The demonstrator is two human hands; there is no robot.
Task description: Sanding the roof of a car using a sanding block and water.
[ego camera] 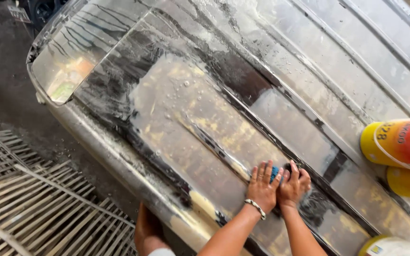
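left hand (262, 186) and right hand (294, 186) | fingers spread, pressing blue scrub pad (274, 172) | soapy metal roof (200, 109) could let palms skid

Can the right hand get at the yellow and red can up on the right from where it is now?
Probably yes. The right hand rests beside the left hand on a blue pad, and only bare wet metal lies between it and the can.

Both hands (277, 186) on vehicle roof (205, 118); cans (397, 144) right; grate (34, 204) left below.
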